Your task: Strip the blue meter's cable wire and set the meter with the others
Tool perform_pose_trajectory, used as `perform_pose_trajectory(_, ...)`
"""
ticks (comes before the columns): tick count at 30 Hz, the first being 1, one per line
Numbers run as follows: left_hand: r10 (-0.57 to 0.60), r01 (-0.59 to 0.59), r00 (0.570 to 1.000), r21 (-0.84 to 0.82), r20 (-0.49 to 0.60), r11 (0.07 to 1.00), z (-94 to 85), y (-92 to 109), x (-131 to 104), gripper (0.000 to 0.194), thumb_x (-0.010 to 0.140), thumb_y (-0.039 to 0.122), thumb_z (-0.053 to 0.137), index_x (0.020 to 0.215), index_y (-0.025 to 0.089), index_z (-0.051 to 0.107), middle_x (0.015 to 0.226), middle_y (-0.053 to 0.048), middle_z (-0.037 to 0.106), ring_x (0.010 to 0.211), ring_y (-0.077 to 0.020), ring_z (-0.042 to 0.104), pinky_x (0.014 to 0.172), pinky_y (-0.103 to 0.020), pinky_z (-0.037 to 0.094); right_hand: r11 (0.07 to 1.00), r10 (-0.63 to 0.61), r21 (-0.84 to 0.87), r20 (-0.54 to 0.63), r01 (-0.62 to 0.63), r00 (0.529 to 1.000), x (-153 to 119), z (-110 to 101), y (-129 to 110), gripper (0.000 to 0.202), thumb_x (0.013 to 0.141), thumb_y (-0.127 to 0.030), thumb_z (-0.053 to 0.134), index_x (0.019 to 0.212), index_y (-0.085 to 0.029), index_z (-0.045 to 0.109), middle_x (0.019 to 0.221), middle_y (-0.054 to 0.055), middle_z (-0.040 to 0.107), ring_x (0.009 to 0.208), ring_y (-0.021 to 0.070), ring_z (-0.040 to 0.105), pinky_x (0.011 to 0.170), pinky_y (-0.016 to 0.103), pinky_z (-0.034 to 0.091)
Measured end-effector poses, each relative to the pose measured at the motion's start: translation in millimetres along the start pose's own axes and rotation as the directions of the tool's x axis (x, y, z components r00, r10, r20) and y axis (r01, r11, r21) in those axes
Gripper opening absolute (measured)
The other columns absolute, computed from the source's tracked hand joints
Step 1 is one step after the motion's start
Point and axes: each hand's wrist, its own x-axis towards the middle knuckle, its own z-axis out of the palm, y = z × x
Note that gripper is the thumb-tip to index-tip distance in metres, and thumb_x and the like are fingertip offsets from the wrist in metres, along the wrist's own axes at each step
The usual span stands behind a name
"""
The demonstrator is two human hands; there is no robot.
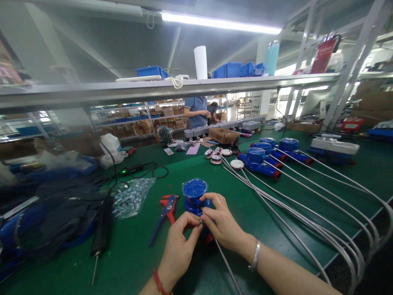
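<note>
A blue water meter with a clear wrap over its round top stands upright on the green bench in front of me. Just at its near side, my left hand pinches a thin wire between thumb and forefinger. My right hand is closed against it, fingertips pinching thin wire too, with its forefinger close to the meter body. A braided grey cable runs from beneath my fingers toward the front edge. The exact wire ends are too small and partly covered. Left of the meter lie red-and-blue wire strippers.
A soldering iron and a bag of small parts lie to the left. Several more meters with long cables occupy the right, near wire spools. A shelf spans above; a person stands beyond.
</note>
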Motion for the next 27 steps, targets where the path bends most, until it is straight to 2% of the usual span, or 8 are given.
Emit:
perform_pose_trajectory(3,0.163,-0.167,0.986,0.188,0.037,0.968,0.1,-1,-2,0.013,0.091,0.016,0.050,0.079,0.019,0.054,0.091,0.000,0.061,0.086,-0.0127,0.058,0.077,-0.023,0.045,0.999,0.029,0.027,0.017,-0.030,0.999,0,0,-3,0.019,0.093,-0.019,0.045,0.077,-0.019,0.055,0.126,0.004,0.044,0.121,0.0216,0.036,0.101,0.042,0.030)
perform_pose_trajectory(5,0.215,-0.220,0.975,0.259,0.048,0.940,1.5,-2,-3,0.013,0.092,0.014,0.048,0.082,0.019,0.054,0.092,-0.001,0.060,0.087,-0.0129,0.058,0.078,-0.023,0.045,0.999,0.034,0.031,0.016,-0.034,0.999,0,0,-4,0.019,0.092,-0.018,0.046,0.076,-0.019,0.055,0.126,0.004,0.045,0.121,0.0217,0.036,0.101,0.042,0.030)
perform_pose_trajectory(8,0.174,-0.167,0.985,0.289,0.001,0.943,4.1,-5,-5,0.008,0.093,0.018,0.047,0.094,0.020,0.054,0.094,-0.002,0.059,0.089,-0.0147,0.058,0.080,-0.026,0.046,0.999,0.037,0.021,0.006,-0.037,0.999,-2,-1,-4,0.018,0.091,-0.018,0.046,0.075,-0.019,0.054,0.127,0.004,0.045,0.121,0.0220,0.036,0.102,0.042,0.030)
perform_pose_trajectory(11,0.118,-0.112,0.993,0.300,-0.002,0.947,4.2,-6,-4,0.015,0.094,0.022,0.046,0.106,0.022,0.055,0.104,-0.004,0.057,0.098,-0.0168,0.055,0.086,-0.029,0.045,1.000,0.027,0.000,0.007,-0.027,1.000,-2,-3,-5,0.015,0.091,-0.019,0.048,0.077,-0.019,0.053,0.129,0.003,0.043,0.122,0.0221,0.035,0.103,0.042,0.029)
perform_pose_trajectory(15,0.071,-0.065,0.997,0.279,-0.009,0.958,0.8,-10,-3,0.019,0.096,0.025,0.042,0.106,0.022,0.058,0.102,-0.005,0.057,0.096,-0.0166,0.056,0.085,-0.029,0.046,0.999,0.027,-0.027,0.011,-0.027,1.000,-2,-6,-5,0.002,0.088,-0.022,0.054,0.090,-0.022,0.054,0.130,0.004,0.041,0.122,0.0226,0.034,0.103,0.043,0.029)
perform_pose_trajectory(19,0.085,-0.071,0.996,0.273,-0.038,0.959,-1.5,-16,-2,0.022,0.096,0.027,0.043,0.108,0.020,0.059,0.102,-0.006,0.059,0.097,-0.0177,0.057,0.084,-0.029,0.047,0.998,-0.013,-0.056,-0.015,0.013,1.000,-2,-4,-2,0.013,0.088,-0.021,0.056,0.100,-0.025,0.056,0.134,0.004,0.039,0.124,0.0230,0.033,0.105,0.045,0.027)
perform_pose_trajectory(27,0.105,-0.089,0.993,0.264,-0.049,0.961,-0.8,-15,-3,0.022,0.094,0.028,0.046,0.102,0.021,0.065,0.099,-0.006,0.064,0.089,-0.0184,0.062,0.078,-0.027,0.051,0.973,-0.129,-0.205,-0.080,0.111,0.988,-1,-4,7,0.007,0.090,-0.030,0.056,0.092,-0.029,0.062,0.129,0.003,0.044,0.119,0.0227,0.040,0.107,0.047,0.025)
